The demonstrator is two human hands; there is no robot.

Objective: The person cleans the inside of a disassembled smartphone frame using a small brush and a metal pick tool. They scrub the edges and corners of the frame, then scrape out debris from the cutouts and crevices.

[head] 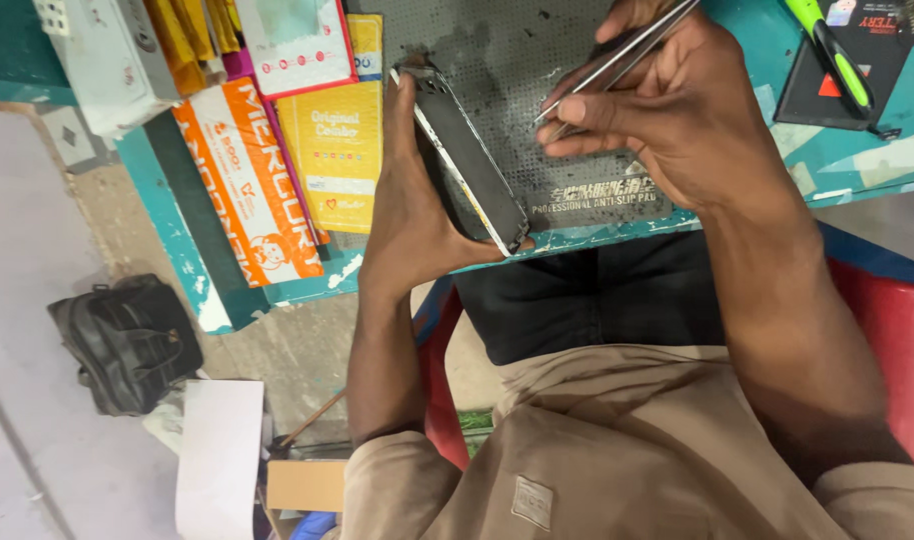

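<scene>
My left hand (409,205) grips an opened phone (464,157) on its edge, tilted, over the front of a grey perforated work mat (517,60). The phone's inner side faces right. My right hand (667,105) pinches a pair of metal tweezers (617,57), whose tips point down-left toward the phone's inner face, a short gap from it. Both forearms reach up from my lap to the teal table (837,160).
Orange and yellow flat boxes (252,185) and a white box (107,55) lie at the table's left end. A green-handled tool (832,50) rests on a dark pad at top right. A black bag (127,340) sits on the floor left. I sit on a red chair (882,330).
</scene>
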